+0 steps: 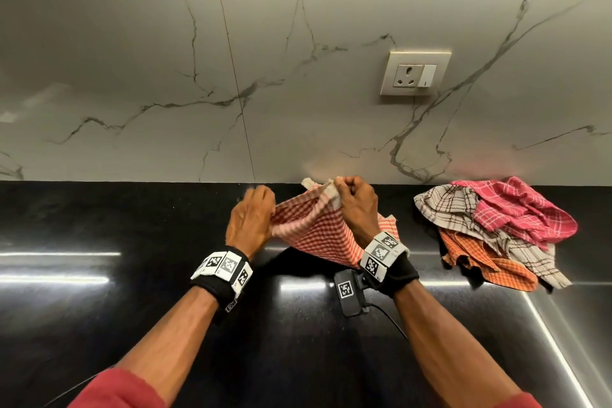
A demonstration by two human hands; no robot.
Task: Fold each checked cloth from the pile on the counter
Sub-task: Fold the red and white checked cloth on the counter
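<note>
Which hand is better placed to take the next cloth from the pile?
Probably the right hand: the pile lies on its side, while the left hand sits across the held cloth.

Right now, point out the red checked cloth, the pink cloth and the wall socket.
red checked cloth [318,233], head view, middle of its fabric.
pink cloth [520,209], head view, its top fold.
wall socket [415,73], head view, faceplate.

Wall [132,60]: pale marble, grey veins, one vertical seam. Socket plate [415,72]: cream, far right. Counter [132,325]: glossy black, light streaks reflected.
</note>
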